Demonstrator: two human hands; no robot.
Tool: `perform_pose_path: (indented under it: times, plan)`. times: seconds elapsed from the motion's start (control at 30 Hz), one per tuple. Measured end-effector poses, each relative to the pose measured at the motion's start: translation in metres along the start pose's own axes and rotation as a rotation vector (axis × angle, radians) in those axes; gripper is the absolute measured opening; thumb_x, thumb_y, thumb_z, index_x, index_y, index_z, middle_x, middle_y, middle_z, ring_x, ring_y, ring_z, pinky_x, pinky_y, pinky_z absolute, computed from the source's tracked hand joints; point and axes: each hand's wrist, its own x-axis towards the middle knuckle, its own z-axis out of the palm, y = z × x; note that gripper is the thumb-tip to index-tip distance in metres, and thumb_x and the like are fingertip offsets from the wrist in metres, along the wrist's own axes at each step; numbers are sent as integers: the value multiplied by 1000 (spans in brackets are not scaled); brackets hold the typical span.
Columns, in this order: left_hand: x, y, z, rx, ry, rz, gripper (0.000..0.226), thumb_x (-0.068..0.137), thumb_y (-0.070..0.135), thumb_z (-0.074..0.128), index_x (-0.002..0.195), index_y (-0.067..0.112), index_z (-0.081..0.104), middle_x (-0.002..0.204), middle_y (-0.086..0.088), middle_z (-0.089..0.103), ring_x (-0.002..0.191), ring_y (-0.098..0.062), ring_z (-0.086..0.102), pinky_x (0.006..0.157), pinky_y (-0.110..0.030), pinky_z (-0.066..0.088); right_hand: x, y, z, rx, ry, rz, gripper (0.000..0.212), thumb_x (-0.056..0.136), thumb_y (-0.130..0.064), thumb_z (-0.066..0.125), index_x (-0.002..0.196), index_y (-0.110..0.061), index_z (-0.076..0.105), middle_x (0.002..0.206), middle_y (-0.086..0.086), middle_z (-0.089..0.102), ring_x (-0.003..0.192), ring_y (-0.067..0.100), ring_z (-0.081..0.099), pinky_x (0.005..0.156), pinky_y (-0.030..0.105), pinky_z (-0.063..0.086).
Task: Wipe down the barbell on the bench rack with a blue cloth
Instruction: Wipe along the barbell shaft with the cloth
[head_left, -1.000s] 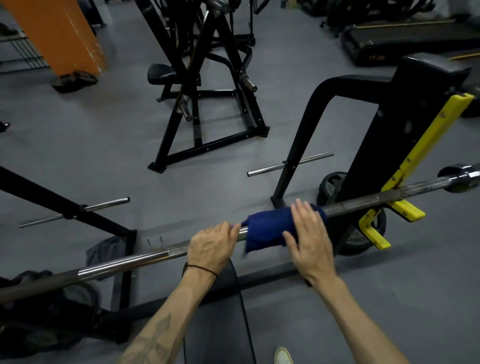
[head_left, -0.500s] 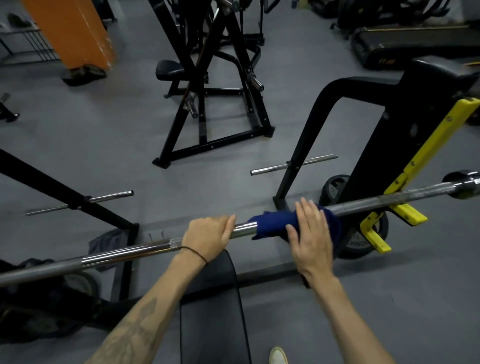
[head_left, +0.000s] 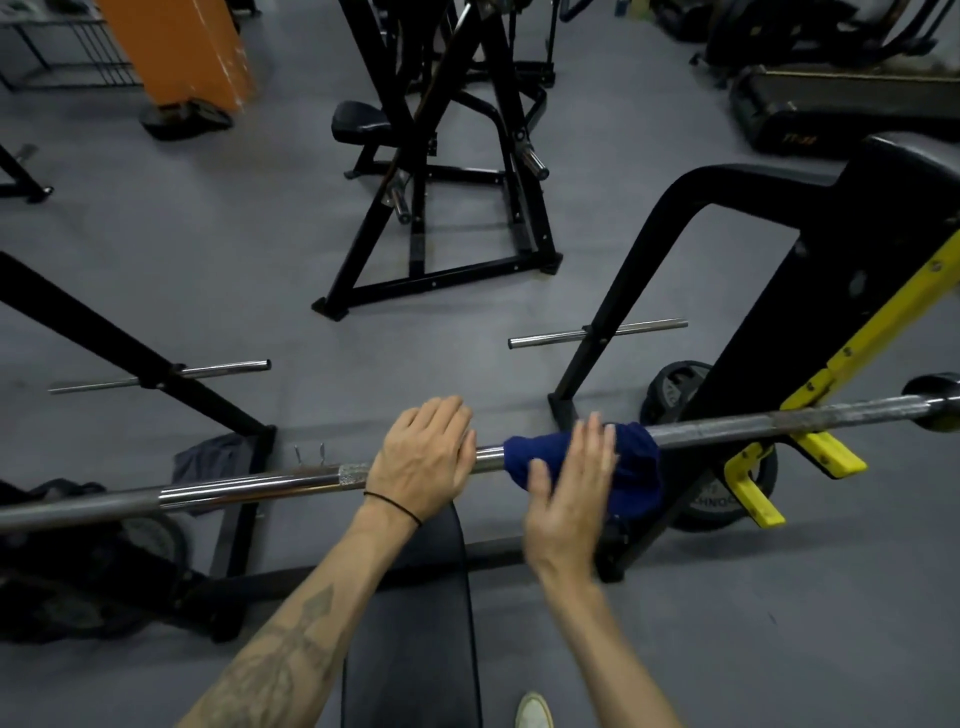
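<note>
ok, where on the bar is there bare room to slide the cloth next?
Free: the bar from the blue cloth to the yellow hook, and left of the left hand toward the frame edge. Crowded: the short gap between the left hand and the right hand pressing the cloth.

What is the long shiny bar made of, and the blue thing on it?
The barbell looks like metal, probably chromed steel: it gleams with bright streaks and turns duller and grey toward the right. The blue cloth looks like soft fabric, since it folds and drapes around the bar.
</note>
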Motion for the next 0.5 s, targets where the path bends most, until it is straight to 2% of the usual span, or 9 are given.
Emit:
perform_pose_path:
  times: [0.03, 0.07, 0.13, 0.2, 0.23, 0.3, 0.4, 0.43, 0.5]
  plan:
    - [-1, 0, 1, 7, 23, 0, 30, 102, 26, 46, 111, 7, 68, 113, -11, 68, 99, -29, 64, 82, -41, 51, -10, -17, 10, 44, -51, -40, 72, 108, -51, 31, 158, 1, 28, 169, 13, 20, 158, 29, 11, 128, 49, 9]
    - [-2, -1, 2, 5, 39, 4, 30, 101, 24, 47, 112, 7, 69, 115, -12, 69, 100, -29, 65, 83, -41, 52, -20, -25, 16, 24, -150, -168, 73, 108, -52, 33, 158, 0, 27, 169, 13, 19, 158, 29, 12, 129, 46, 9]
    - [-3, -2, 3, -13, 51, 28, 30, 100, 22, 49, 114, 5, 69, 118, -13, 69, 102, -30, 66, 85, -41, 53, -17, -4, 4, -118, -304, -500, 72, 107, -51, 38, 159, -2, 28, 170, 11, 20, 158, 27, 16, 126, 46, 19]
    - [-3, -3, 3, -15, 68, 31, 30, 100, 21, 49, 114, 5, 70, 119, -14, 70, 103, -30, 67, 86, -41, 53, 8, 37, -20, -231, -302, -634, 66, 107, -45, 41, 158, -4, 32, 169, 9, 23, 156, 25, 22, 120, 50, 31]
    - [-2, -3, 2, -14, 70, 29, 30, 100, 21, 49, 114, 5, 70, 120, -14, 70, 104, -30, 67, 87, -41, 52, 20, 55, -32, -273, -254, -584, 64, 107, -43, 40, 158, -5, 32, 168, 9, 24, 156, 25, 23, 119, 52, 32]
    - [-3, -3, 2, -17, 60, 27, 31, 101, 22, 48, 115, 5, 70, 121, -14, 70, 104, -29, 66, 88, -40, 51, 30, 74, -47, -280, -127, -358, 63, 108, -43, 35, 158, -4, 32, 168, 9, 25, 156, 25, 21, 121, 53, 29]
    - [-3, -3, 2, -22, 57, 48, 32, 102, 23, 47, 114, 6, 71, 118, -13, 70, 101, -28, 67, 86, -39, 51, 15, 34, -19, -123, 11, -30, 71, 108, -50, 30, 158, 0, 29, 169, 12, 20, 158, 28, 10, 127, 52, 12]
    - [-4, -3, 3, -21, 65, 62, 32, 103, 22, 46, 114, 6, 71, 117, -12, 70, 101, -29, 67, 85, -40, 51, 7, 14, -6, -72, -3, -10, 75, 107, -52, 30, 158, 2, 27, 170, 15, 17, 159, 30, 7, 128, 51, 8]
    - [-6, -5, 4, -9, 74, 87, 32, 103, 22, 46, 115, 6, 71, 119, -13, 70, 103, -29, 67, 86, -40, 51, -13, -8, 9, -83, -165, -213, 79, 106, -55, 34, 159, 3, 23, 170, 17, 15, 158, 32, 8, 129, 47, 6]
